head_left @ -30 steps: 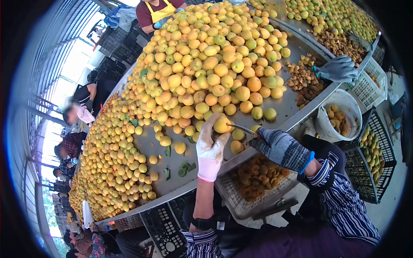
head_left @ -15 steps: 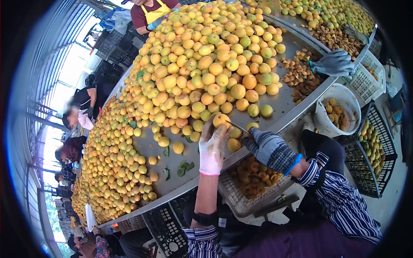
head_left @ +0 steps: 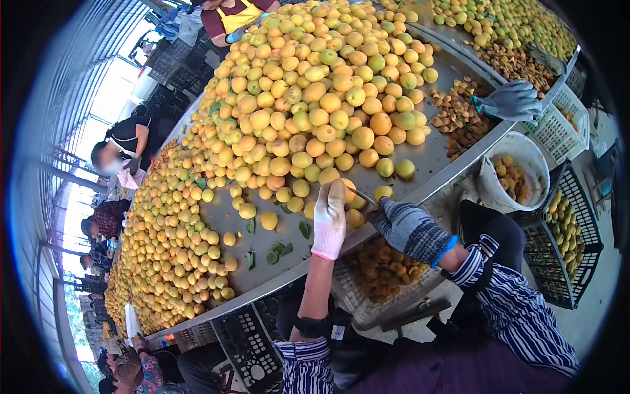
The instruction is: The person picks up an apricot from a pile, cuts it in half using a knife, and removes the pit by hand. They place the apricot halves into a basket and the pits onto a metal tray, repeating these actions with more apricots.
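Observation:
My left hand, in a white and pink glove with stained fingers, is closed around an orange-yellow fruit at the near edge of the metal table. My right hand wears a grey knitted glove with a blue cuff. Its fingers are wrapped round a thin-bladed knife, whose blade reaches toward the fruit; the tip's contact is hidden. Behind both hands rises a large heap of yellow and orange fruit. Below them sits a crate of cut fruit.
Grey gloves lie on the table's right rim near a pile of dried-looking pieces. On the right stand a white bucket and a black crate. Co-workers are at the left and far side. Green leaves lie on the table.
The left hand's fingers have closed further over the fruit, which now shows less. The right hand has shifted slightly left. At the left, a co-worker's head and arms have moved.

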The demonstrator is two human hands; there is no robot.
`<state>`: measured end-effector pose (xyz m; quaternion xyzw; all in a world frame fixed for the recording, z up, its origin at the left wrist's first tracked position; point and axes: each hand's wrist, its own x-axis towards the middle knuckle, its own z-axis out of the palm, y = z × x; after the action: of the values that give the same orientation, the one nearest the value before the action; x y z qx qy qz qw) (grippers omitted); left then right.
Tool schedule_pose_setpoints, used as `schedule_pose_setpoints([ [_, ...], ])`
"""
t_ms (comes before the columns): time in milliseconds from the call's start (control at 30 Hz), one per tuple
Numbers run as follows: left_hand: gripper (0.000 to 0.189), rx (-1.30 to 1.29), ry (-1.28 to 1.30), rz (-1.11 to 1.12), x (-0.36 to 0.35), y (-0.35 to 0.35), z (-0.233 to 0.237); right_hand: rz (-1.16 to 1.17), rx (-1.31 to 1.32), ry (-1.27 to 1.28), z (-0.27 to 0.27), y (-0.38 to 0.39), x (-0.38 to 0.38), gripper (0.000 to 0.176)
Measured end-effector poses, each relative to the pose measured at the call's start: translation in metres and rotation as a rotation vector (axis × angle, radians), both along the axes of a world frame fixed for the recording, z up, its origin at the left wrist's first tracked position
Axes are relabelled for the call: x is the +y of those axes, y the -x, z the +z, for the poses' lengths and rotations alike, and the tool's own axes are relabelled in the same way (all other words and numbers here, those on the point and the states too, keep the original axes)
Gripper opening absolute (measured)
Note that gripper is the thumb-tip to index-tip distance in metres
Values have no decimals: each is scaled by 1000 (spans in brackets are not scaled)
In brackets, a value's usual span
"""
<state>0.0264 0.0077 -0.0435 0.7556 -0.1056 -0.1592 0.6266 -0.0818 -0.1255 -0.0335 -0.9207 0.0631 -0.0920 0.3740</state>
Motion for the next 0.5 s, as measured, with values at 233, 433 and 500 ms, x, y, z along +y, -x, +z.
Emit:
schedule_pose_setpoints([
  [233,56,536,293,44,-15,6,14,-44,164,-63,-17,-13,14,28],
  [433,31,-712,-221,-17,-13,-15,-40,-83,94,-61,-56,-25,5,27],
  [500,31,-883,-279,-84,-14,-28,-58,-125,-5,-370,-96,-30,-6,14],
])
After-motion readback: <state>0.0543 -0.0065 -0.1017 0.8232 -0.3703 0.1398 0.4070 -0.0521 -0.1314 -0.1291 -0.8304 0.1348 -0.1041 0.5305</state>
